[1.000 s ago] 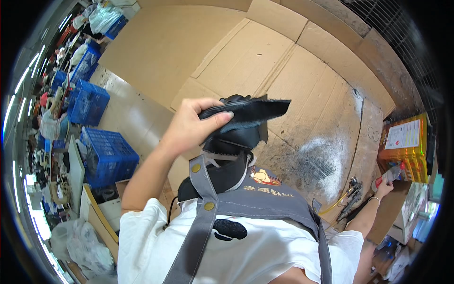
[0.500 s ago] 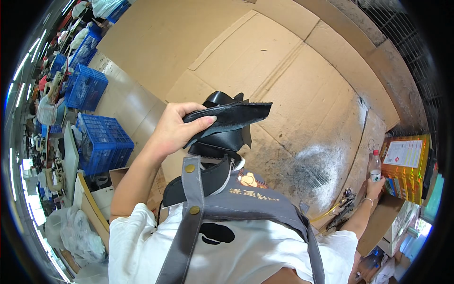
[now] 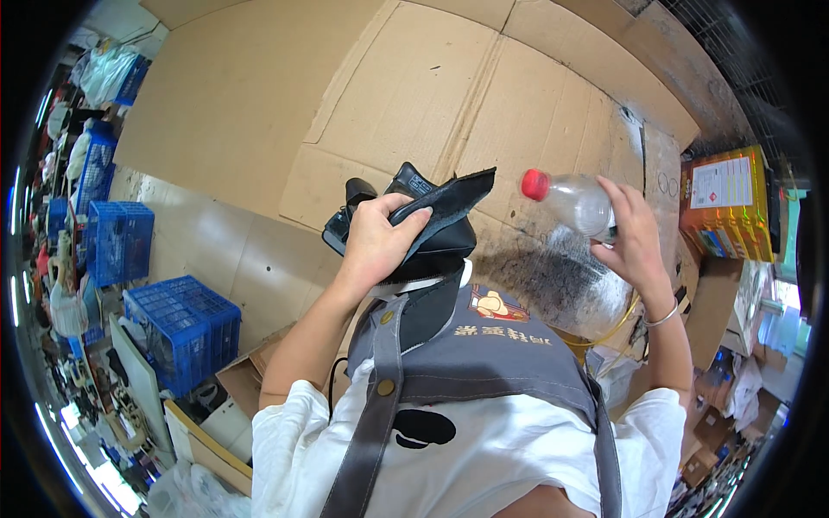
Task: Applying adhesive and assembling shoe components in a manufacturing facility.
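My left hand [image 3: 377, 240] grips a bundle of black leather pieces [image 3: 445, 242] in front of my chest, the thumb pressed on top. One stiff flap with a rough, greyish underside sticks out to the right. The lower parts of the bundle are folded and partly hidden by the hand, so their exact shape cannot be made out. Off to the right, my right hand [image 3: 635, 235] has its fingers around a clear plastic bottle [image 3: 574, 203]. The bottle is tilted on its side, its red cap [image 3: 535, 184] toward the leather. Its contents are hard to see.
Cardboard sheets [image 3: 414, 78] cover the surface ahead, with a dark and white stain [image 3: 561, 289] near my right arm. A shiny orange-gold box [image 3: 727, 203] stands at the right. Blue plastic crates [image 3: 186, 332] line the left, and a yellow hose [image 3: 617, 328] curves beside my right forearm.
My right hand has brought the bottle from the far right in toward the middle, tipping it from upright onto its side. My left hand has shifted slightly right, with the leather pieces still in it.
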A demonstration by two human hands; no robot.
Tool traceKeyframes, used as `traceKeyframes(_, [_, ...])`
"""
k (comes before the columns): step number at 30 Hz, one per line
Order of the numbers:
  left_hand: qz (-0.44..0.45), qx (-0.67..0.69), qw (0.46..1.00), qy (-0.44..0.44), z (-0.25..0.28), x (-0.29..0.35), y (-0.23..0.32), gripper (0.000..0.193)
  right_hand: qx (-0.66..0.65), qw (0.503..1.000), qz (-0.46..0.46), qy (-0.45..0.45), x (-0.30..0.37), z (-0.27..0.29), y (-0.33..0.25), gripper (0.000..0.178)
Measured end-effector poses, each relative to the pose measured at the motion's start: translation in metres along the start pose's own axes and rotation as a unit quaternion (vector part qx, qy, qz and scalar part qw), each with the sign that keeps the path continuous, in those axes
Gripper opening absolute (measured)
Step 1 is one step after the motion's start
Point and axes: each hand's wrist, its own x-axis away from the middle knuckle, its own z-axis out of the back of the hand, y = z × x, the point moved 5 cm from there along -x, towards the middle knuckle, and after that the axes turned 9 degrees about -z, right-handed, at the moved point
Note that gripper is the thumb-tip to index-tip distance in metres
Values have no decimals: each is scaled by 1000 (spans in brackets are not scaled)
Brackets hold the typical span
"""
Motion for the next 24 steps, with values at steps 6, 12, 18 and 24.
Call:
traceKeyframes(6, [-26,6,1000,2,3,-1,-8,25,123,988,88,-36,-7,9,-73,88])
traceKeyframes(12, [-65,-75,994,42,5,3,0,22,172,978,106,-52,-12,17,-101,84])
traceKeyframes(18, [-82,-89,992,44,7,5,3,23,209,968,121,-65,-13,21,-122,80])
traceKeyframes(24, [-77,-90,992,38,9,9,0,23,230,966,100,-63,-13,21,-120,80])
